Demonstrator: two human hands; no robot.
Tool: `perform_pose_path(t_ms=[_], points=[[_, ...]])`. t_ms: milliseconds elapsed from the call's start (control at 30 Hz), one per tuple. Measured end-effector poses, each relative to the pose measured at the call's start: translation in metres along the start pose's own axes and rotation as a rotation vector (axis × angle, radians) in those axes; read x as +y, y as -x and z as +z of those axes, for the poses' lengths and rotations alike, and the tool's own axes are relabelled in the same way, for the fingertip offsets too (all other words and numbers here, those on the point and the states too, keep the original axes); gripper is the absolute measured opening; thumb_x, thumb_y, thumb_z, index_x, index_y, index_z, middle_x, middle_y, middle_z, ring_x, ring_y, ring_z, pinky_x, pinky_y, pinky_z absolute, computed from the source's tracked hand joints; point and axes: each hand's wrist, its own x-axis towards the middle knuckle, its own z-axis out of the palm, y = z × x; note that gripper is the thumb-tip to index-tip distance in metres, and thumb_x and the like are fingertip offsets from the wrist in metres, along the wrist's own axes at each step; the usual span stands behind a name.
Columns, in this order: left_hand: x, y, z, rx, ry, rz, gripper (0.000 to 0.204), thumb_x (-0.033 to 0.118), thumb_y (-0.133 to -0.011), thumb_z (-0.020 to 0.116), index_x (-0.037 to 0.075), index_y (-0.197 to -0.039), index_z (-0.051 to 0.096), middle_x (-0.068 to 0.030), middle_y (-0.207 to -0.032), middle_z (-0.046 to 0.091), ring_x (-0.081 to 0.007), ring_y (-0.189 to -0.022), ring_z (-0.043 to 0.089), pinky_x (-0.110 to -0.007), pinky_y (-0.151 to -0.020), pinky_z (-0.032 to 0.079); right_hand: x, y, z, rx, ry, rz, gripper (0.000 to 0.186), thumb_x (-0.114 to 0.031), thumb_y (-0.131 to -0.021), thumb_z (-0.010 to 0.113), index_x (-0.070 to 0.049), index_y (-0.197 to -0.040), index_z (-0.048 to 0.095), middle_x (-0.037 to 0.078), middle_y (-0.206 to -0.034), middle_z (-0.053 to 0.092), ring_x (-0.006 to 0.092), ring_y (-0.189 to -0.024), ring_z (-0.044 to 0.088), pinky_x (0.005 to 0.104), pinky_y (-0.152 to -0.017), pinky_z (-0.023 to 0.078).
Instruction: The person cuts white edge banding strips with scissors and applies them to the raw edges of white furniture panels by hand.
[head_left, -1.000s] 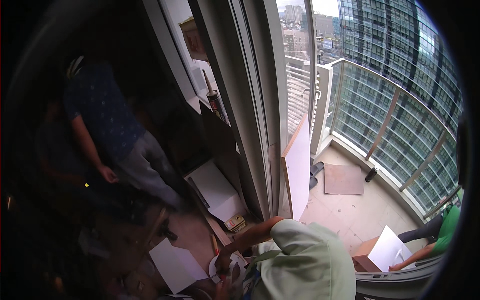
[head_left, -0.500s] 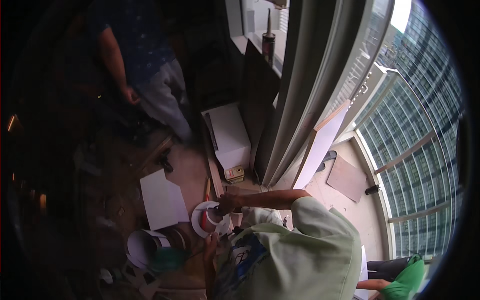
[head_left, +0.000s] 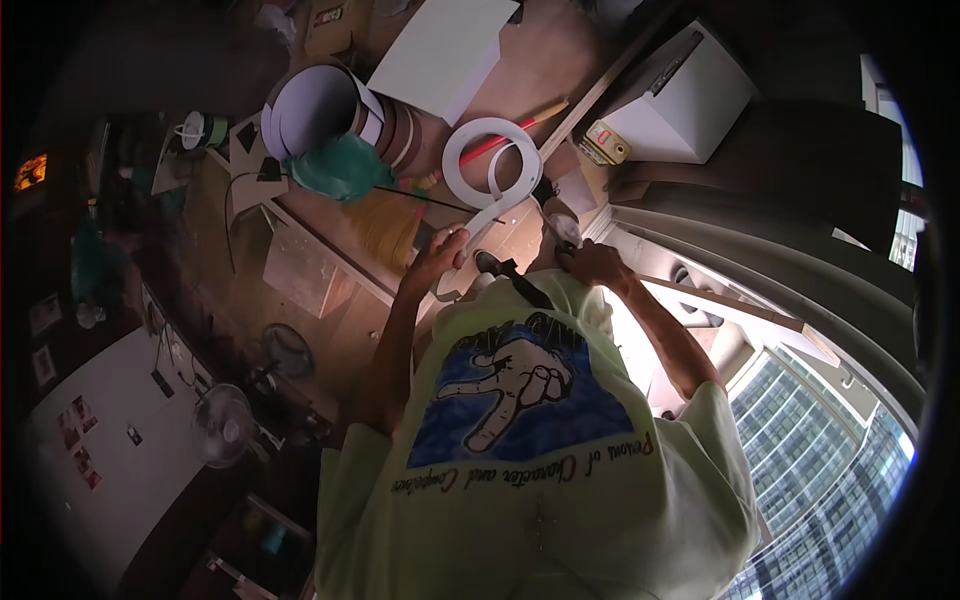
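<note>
Head view: the left hand (head_left: 438, 258) pinches a strip (head_left: 487, 216) between its fingers; the right hand's (head_left: 598, 263) fingers are curled, though in this blur I cannot tell on what. The strip leads to a white roll (head_left: 452, 170) lying ahead on the floor (head_left: 550, 60). Best, I judge, to pay it out flat, untwisted. Beyond, a yellow tin (head_left: 605, 143) bears a label too small to read; the shirt (head_left: 540, 480) shows upside-down lettering.

From here, my left arm (head_left: 400, 335) and right arm (head_left: 665, 330) reach forward.
I see the left hand (head_left: 435, 261) with fingers (head_left: 455, 241) folded toward its thumb, the right hand (head_left: 597, 265) curled inward, its back upward.
</note>
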Motion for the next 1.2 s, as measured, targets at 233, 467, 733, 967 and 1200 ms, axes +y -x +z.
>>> perform_pose_path(t_ms=[233,467,733,967,1200], points=[[0.017,-0.073,-0.037,0.107,0.435,-0.108,0.037,0.033,-0.096,0.05,0.006,-0.12,0.057,0.0037,-0.062,0.042,-0.0076,-0.054,0.04,-0.025,-0.057,0.041,0.07,-0.026,0.005,-0.404,-0.592,0.431,0.075,-0.066,-0.089,0.031,-0.001,-0.111,0.061,0.022,-0.111,0.063,0.0338,-0.103,0.059,0.0411,-0.088,0.044],[0.046,-0.12,-0.031,0.18,0.662,-0.072,0.031,0.029,-0.097,0.049,0.006,-0.115,0.058,0.0044,-0.061,0.043,-0.0082,-0.052,0.04,-0.025,-0.057,0.041,0.082,-0.01,0.044,-0.565,-0.551,0.296,0.067,-0.062,-0.091,0.035,-0.003,-0.116,0.056,0.017,-0.099,0.063,0.0262,-0.091,0.058,0.0389,-0.08,0.045],[0.046,-0.125,-0.002,0.135,0.643,-0.16,0.03,0.028,-0.098,0.048,0.005,-0.114,0.058,0.0059,-0.06,0.042,-0.0055,-0.048,0.035,-0.023,-0.057,0.04,0.099,0.006,0.045,-0.52,-0.847,0.471,0.059,-0.061,-0.089,0.045,-0.004,-0.085,0.061,0.007,-0.063,0.057,0.0172,-0.057,0.054,0.0345,-0.057,0.044],[0.038,-0.119,0.017,0.086,0.438,-0.165,0.032,0.031,-0.096,0.05,0.006,-0.114,0.06,0.0055,-0.061,0.043,-0.0053,-0.049,0.036,-0.023,-0.055,0.039,0.089,0.007,0.083,-0.228,-0.786,0.576,0.051,-0.058,-0.081,0.06,-0.009,-0.087,0.072,0.007,-0.067,0.068,0.0184,-0.062,0.068,0.0346,-0.071,0.053],[0.005,-0.106,0.031,-0.054,-0.136,-0.096,0.034,0.032,-0.096,0.049,0.002,-0.108,0.062,0.0014,-0.06,0.047,-0.0071,-0.05,0.044,-0.024,-0.048,0.039,0.096,-0.016,0.106,-0.055,-0.672,0.489,0.04,-0.041,-0.071,0.069,-0.009,-0.095,0.072,0.01,-0.077,0.07,0.0246,-0.073,0.07,0.038,-0.076,0.055]])
